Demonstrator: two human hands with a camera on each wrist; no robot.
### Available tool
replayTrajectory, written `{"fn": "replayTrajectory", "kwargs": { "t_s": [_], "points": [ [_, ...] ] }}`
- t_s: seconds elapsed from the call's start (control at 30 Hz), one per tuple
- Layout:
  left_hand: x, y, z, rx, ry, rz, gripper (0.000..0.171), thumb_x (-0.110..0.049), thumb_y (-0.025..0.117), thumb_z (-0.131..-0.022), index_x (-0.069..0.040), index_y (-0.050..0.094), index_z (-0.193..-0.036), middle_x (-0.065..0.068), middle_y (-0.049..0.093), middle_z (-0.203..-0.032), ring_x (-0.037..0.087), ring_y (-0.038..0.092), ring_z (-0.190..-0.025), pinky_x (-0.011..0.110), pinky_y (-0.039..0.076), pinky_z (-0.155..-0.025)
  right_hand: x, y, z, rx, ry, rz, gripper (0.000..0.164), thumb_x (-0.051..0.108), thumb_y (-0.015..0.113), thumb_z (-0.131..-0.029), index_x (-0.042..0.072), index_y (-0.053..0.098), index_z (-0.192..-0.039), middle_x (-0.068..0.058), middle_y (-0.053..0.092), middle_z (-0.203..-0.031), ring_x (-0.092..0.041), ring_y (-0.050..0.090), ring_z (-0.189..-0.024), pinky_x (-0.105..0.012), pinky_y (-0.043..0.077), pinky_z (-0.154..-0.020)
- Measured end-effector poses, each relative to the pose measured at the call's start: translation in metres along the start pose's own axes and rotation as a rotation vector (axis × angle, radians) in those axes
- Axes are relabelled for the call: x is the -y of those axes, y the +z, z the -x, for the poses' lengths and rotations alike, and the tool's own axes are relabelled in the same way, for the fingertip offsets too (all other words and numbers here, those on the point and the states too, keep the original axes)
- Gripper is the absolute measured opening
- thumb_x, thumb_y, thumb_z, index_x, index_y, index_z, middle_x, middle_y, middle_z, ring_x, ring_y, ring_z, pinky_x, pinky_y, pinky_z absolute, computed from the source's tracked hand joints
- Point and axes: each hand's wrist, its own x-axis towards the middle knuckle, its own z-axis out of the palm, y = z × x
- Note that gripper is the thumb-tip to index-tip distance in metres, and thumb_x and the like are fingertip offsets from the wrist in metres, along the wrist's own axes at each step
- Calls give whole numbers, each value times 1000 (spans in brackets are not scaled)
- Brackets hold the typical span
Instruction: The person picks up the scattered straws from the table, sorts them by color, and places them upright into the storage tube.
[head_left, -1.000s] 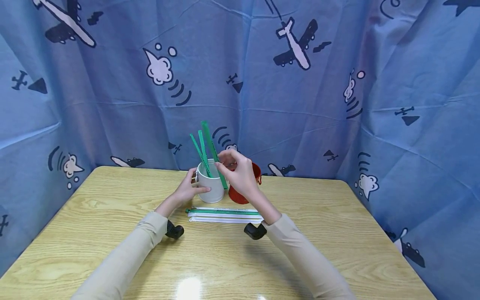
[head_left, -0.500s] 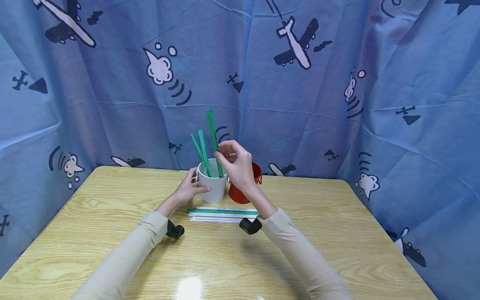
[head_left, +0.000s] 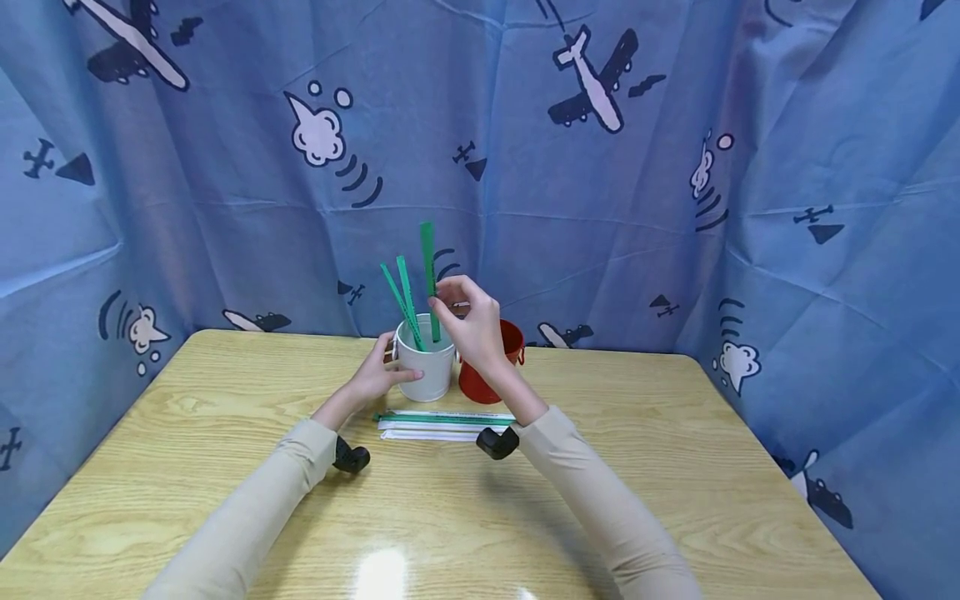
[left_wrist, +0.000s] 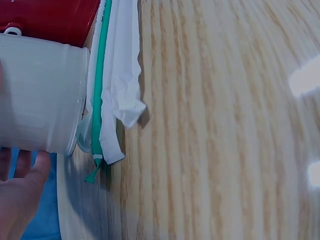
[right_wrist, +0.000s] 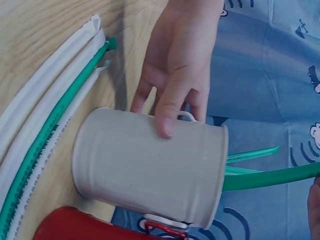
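Observation:
My left hand (head_left: pixel 372 377) holds a small white metal bucket (head_left: pixel 427 377) at its left side, thumb across the front and fingers behind the handle side. Two green-wrapped straws (head_left: pixel 406 292) lean to the left inside the bucket. Between thumb and fingertips, my right hand (head_left: pixel 474 325) pinches a wider green-wrapped straw (head_left: pixel 428 250) near its middle. That straw stands almost upright, its lower end inside the bucket's mouth. In the right wrist view the same straw (right_wrist: pixel 270 179) runs out past the rim, and only a bit of the right hand shows at the edge.
Right beside the white bucket is a red bucket (head_left: pixel 480 385), partly hidden by the right hand. In front of both lie several wrapped straws (head_left: pixel 442 434), white ones and a green one, side by side on the wooden table (head_left: pixel 315 517). A blue patterned curtain (head_left: pixel 247 167) hangs behind.
The right hand has lifted the wide straw, brought it over the white bucket and put its lower end inside, turning it more upright. The left hand keeps its hold on the bucket.

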Motion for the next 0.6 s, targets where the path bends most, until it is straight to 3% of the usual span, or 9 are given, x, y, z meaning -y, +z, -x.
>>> {"fn": "replayTrajectory", "kwargs": {
  "t_s": [0.6],
  "points": [
    [0, 0, 1, -1, 9, -3, 82, -8, 71, -86, -8, 17, -149, 22, 27, -149, 43, 29, -139, 53, 32, -114, -20, 15, 5, 70, 139, 46, 20, 12, 68, -89, 6, 65, -108, -12, 71, -97, -21, 67, -86, -29, 59, -80]
  ]
}}
